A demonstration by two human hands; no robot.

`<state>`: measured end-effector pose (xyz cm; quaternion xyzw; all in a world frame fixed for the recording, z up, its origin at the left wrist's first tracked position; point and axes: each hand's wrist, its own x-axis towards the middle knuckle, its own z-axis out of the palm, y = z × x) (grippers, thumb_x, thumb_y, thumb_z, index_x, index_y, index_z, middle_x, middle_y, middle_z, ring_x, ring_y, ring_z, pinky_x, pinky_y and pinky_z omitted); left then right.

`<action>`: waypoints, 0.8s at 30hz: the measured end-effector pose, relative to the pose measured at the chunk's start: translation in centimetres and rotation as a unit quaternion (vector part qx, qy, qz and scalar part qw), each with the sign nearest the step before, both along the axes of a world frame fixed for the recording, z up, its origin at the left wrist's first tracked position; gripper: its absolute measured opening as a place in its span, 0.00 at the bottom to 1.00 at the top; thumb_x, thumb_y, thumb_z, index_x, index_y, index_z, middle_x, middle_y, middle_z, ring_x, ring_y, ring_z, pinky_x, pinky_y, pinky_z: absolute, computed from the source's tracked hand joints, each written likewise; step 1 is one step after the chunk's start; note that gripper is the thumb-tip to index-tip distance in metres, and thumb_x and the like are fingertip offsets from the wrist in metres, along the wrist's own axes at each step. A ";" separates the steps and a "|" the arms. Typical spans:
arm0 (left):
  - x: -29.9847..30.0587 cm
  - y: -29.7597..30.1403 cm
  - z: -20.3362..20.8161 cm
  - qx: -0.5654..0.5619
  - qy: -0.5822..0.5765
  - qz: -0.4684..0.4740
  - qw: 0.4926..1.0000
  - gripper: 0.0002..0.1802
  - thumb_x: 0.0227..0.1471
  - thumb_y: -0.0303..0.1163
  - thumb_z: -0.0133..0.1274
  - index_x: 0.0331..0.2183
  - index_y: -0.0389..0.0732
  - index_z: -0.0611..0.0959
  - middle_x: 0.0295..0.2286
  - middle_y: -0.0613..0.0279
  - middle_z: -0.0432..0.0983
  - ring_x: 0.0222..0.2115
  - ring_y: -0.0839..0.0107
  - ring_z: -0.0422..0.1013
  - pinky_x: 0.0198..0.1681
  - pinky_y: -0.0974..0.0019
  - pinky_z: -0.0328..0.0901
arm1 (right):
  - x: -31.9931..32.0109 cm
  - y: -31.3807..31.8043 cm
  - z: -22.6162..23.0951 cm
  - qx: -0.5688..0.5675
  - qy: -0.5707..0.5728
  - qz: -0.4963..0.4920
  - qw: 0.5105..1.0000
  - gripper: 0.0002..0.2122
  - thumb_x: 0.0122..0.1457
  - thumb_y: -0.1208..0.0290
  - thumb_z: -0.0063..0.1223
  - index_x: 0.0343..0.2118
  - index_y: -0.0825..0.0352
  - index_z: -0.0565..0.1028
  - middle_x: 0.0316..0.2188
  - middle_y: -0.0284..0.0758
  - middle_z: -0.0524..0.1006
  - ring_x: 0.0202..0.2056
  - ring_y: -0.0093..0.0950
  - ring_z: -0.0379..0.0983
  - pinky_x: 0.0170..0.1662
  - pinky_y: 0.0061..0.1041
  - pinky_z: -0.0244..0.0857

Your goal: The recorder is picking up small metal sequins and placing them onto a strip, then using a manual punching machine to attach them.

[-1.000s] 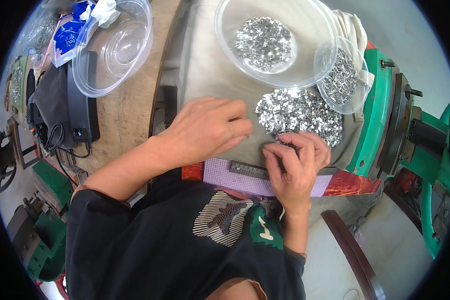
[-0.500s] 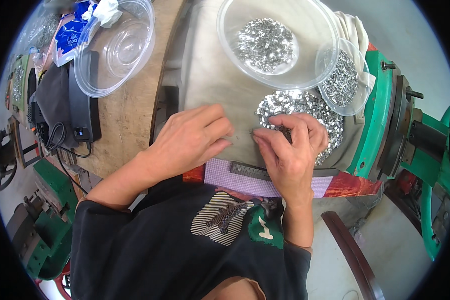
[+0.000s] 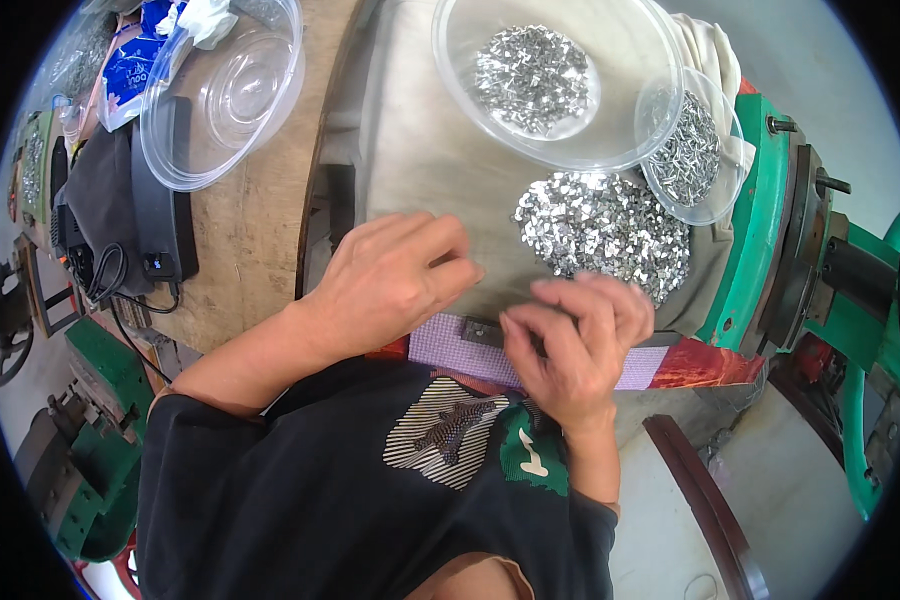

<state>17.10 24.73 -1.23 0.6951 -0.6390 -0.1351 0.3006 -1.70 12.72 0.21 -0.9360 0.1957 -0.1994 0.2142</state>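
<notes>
My left hand point(image 3: 395, 280) hovers over the beige cloth point(image 3: 420, 130), its thumb and forefinger pinched together. Whatever is between those fingertips is hidden or too small to make out. Slightly blurred, my right hand point(image 3: 575, 345) is to the right and nearer me, fingers bent and thumb apart from the forefinger, with nothing visible in it. Just beyond it spreads a loose pile of small shiny metal pieces point(image 3: 600, 225) on the cloth. Partly behind my right hand, a dark metal strip point(image 3: 480, 330) lies on the purple checked fabric point(image 3: 435, 345) at the near edge.
A big clear plastic tub point(image 3: 620, 150) with metal pieces stands beyond the pile; a smaller clear bowl point(image 3: 725, 195) of thin metal parts adjoins it. Green machinery point(image 3: 745, 240) borders the right. On the left wooden table point(image 3: 255, 230) are an empty clear tub point(image 3: 160, 150) and a black device point(image 3: 160, 230).
My right hand has drawn back toward me from the pile's edge, and its thumb and forefinger have parted. My left hand has shifted slightly right, its thumb and forefinger now closed together.
</notes>
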 end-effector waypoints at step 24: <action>-2.6 1.6 0.7 0.025 0.126 -0.011 0.992 0.06 0.43 0.28 0.63 0.26 0.40 0.80 0.29 0.63 0.72 0.31 0.63 0.70 0.33 0.60 0.67 | 1.2 -1.8 -0.3 -0.102 0.071 -0.056 0.991 0.07 0.46 0.65 0.69 0.27 0.54 0.81 0.40 0.23 0.76 0.48 0.30 0.68 0.57 0.41 0.49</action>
